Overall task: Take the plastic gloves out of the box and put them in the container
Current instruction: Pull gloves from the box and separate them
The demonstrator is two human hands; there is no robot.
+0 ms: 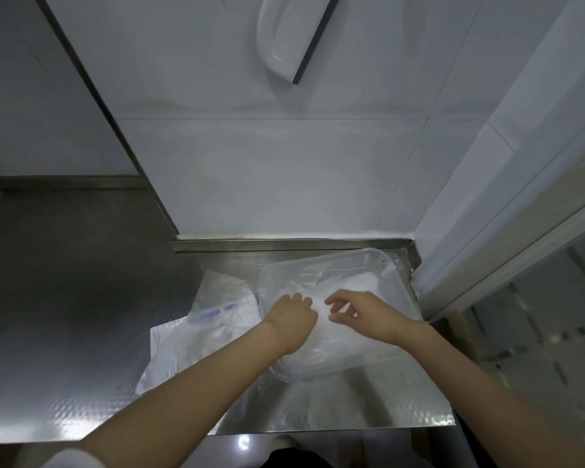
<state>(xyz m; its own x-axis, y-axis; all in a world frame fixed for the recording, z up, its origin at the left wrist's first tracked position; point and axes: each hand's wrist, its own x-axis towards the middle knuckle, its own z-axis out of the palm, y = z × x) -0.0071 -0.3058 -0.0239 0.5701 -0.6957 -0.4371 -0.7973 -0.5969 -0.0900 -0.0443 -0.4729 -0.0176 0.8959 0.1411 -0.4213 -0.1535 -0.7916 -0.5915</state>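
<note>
The container (382, 256) sits at the counter's (368, 400) right back corner, gloves (355, 287) inside, a package (223, 309) against its left

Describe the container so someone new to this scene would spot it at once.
Find the steel counter under the white wall. At its back right corner sits the container. It is a clear rigid tub, unlike the limp blue-printed bag beside it.

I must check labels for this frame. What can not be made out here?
Head view:
Left hand fingertips: hidden behind its own knuckles, so its grip is unclear.
Gloves in the container: clear film blends, number unreadable.
Blue print on the bag: blurred, too small.
Wall fixture: cut by the top edge.
</note>
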